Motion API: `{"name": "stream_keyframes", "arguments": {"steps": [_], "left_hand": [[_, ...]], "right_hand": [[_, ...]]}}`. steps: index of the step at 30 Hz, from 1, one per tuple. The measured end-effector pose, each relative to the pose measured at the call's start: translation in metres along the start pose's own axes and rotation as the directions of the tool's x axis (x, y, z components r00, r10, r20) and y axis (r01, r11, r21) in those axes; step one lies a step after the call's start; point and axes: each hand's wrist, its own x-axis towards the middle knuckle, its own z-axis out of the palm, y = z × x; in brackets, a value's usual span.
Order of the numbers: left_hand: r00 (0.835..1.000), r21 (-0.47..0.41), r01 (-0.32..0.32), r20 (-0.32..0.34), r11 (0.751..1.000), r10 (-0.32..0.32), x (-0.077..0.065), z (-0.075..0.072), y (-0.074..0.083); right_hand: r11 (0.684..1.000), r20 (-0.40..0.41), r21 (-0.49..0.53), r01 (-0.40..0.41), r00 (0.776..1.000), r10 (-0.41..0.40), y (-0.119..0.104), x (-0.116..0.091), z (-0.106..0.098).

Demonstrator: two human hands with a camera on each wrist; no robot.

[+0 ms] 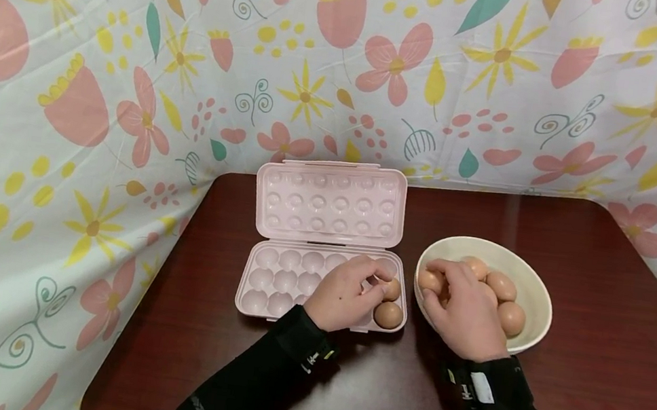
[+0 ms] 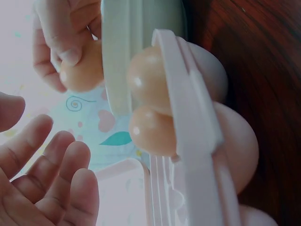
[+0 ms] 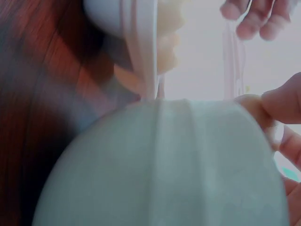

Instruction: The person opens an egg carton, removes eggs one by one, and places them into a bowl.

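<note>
My left hand (image 1: pixel 347 295) hovers over the right end of a pink egg carton (image 1: pixel 265 245), its lid raised. The fingers are loosely bent and hold nothing, as the left wrist view shows. Two brown eggs, a front egg (image 1: pixel 389 316) and a rear egg (image 1: pixel 392 289), sit in the carton's rightmost column, apart from that hand (image 2: pixel 51 181). Over the left side of a cream bowl (image 1: pixel 538 320), my right hand (image 1: pixel 465 314) pinches a brown egg (image 2: pixel 84 70) near the rim. Part of the held egg is hidden by the fingers.
Several brown eggs (image 1: pixel 501 286) lie in the bowl, partly behind the right hand. Carton and bowl stand side by side on a dark reddish wooden table (image 1: pixel 603 375). A flower-printed cloth (image 1: pixel 391 96) hangs behind the table and along its sides.
</note>
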Motion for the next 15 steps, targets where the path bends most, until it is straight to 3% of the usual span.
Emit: {"name": "stream_keyframes", "arguments": {"steps": [7, 15], "left_hand": [[0.999, 0.085, 0.017, 0.026, 0.996, -0.019, -0.001, 0.001, 0.0], [0.999, 0.128, -0.001, 0.05, 0.992, -0.006, 0.001, 0.003, -0.001]], "right_hand": [[0.999, 0.107, -0.022, -0.041, 0.993, 0.044, 0.006, -0.001, -0.006], [0.991, 0.269, -0.051, -0.124, 0.954, 0.133, 0.013, 0.002, -0.014]]}}
